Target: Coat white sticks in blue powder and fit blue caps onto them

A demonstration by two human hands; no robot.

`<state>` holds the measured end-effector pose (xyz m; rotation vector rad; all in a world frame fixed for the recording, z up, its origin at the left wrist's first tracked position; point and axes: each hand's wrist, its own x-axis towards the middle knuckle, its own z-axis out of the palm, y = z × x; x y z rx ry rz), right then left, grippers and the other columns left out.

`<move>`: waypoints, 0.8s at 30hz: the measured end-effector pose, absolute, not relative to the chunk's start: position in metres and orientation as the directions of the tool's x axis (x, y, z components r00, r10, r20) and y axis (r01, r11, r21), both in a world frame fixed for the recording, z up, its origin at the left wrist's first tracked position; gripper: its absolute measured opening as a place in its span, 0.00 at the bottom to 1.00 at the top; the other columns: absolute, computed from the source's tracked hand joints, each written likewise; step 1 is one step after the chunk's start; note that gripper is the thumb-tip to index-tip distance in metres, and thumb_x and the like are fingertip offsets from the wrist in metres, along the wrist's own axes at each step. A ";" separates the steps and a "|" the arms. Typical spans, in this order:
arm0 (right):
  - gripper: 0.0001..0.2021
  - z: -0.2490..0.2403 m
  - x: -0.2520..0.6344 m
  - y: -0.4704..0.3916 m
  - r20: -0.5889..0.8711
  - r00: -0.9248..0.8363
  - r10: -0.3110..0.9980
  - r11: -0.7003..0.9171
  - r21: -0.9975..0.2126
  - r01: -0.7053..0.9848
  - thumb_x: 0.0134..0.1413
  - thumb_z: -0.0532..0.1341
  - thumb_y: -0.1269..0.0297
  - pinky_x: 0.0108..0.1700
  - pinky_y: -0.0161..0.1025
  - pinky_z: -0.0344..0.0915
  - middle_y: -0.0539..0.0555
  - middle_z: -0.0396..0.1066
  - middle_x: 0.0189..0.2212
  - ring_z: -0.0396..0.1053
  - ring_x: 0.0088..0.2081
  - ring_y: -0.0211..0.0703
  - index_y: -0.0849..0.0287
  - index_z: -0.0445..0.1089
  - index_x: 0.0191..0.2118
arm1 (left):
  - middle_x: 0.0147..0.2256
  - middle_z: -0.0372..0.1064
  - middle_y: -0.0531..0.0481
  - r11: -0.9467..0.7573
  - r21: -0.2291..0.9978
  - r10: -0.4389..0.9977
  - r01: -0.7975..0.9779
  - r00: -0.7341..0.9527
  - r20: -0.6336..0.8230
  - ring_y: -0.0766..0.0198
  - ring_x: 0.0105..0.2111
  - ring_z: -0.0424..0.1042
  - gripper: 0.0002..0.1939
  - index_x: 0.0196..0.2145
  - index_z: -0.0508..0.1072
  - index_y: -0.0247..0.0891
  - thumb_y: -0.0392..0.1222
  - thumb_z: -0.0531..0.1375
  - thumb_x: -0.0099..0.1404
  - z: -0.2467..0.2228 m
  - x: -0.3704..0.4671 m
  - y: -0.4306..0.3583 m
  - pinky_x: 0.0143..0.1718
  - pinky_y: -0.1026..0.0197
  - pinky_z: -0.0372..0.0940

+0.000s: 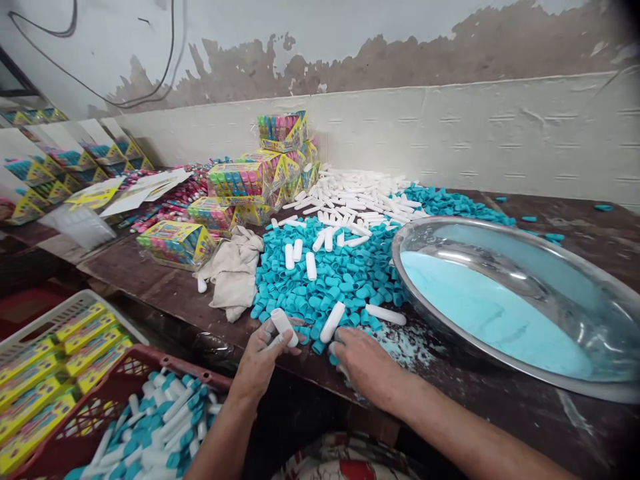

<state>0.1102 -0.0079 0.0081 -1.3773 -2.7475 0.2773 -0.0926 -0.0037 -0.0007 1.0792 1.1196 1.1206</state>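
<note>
- Packed in rows at far left, lower than the tabletop [127,270]: yellow boxes [93,333] in a white crate [55,321], probably laid alike to save room.
- Heaped loose in a red basket [185,368], just off the tabletop's front edge: blue-ended tubes [170,413], jumbled, presumably with no need for order there.
- Stacked on the tabletop's left half, rising toward the back edge: wrapped cartons [173,241], likely set aside to leave the front middle for handwork.
- Crumpled beside the cartons, near the front edge: a pale cloth [233,273], perhaps handy for wiping.
- Pinched in the left hand [260,357], at the front edge: a white tube [284,327], tilted, apparently to leave its upper end free.
- Spread from the front edge inward: blue caps [325,267], with loose white tubes [350,193] behind, toward the back edge; likely piled for easy reach.
- Curled narrow at the heap's front: the right hand [367,363], with a second tube [331,322] leaning at the fingertips; cannot tell whether gripped or only touched.
- Set along the tabletop's right side: a metal bowl [540,267] of pale blue powder [475,320], its high sides probably limiting spills.
</note>
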 end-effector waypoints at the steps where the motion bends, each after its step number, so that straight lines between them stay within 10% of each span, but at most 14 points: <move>1: 0.07 0.008 0.112 -0.007 -0.018 -0.560 0.828 0.550 -0.163 0.819 0.51 0.55 0.74 0.42 0.43 0.57 0.57 0.64 0.36 0.61 0.40 0.48 0.60 0.68 0.35 | 0.34 0.69 0.46 0.107 0.987 0.993 -0.119 0.071 -0.099 0.61 0.32 0.69 0.15 0.39 0.70 0.32 0.45 0.59 0.56 -0.001 -0.096 -0.004 0.28 0.62 0.67; 12: 0.08 0.012 0.082 0.005 0.040 -0.657 0.753 0.656 -0.128 0.744 0.52 0.52 0.74 0.40 0.42 0.57 0.58 0.63 0.36 0.61 0.38 0.46 0.61 0.67 0.35 | 0.33 0.69 0.47 0.102 0.989 0.991 -0.110 0.096 -0.091 0.60 0.33 0.69 0.13 0.38 0.69 0.33 0.44 0.58 0.58 -0.002 -0.101 -0.009 0.29 0.62 0.67; 20: 0.11 0.010 0.115 -0.004 0.113 -0.648 0.753 0.646 -0.308 0.698 0.54 0.52 0.72 0.36 0.39 0.60 0.56 0.67 0.35 0.64 0.36 0.45 0.60 0.65 0.43 | 0.27 0.70 0.46 0.290 0.940 0.851 -0.182 0.498 -0.166 0.63 0.27 0.68 0.13 0.36 0.69 0.30 0.43 0.59 0.57 -0.002 -0.079 -0.023 0.27 0.62 0.65; 24: 0.13 0.010 0.127 -0.010 0.219 -0.521 0.825 0.527 -0.630 0.570 0.45 0.57 0.78 0.39 0.35 0.60 0.52 0.67 0.34 0.64 0.37 0.40 0.59 0.67 0.38 | 0.27 0.69 0.45 0.284 0.933 0.814 -0.221 0.570 -0.113 0.63 0.27 0.67 0.11 0.33 0.69 0.30 0.42 0.60 0.56 -0.005 -0.059 -0.021 0.27 0.62 0.65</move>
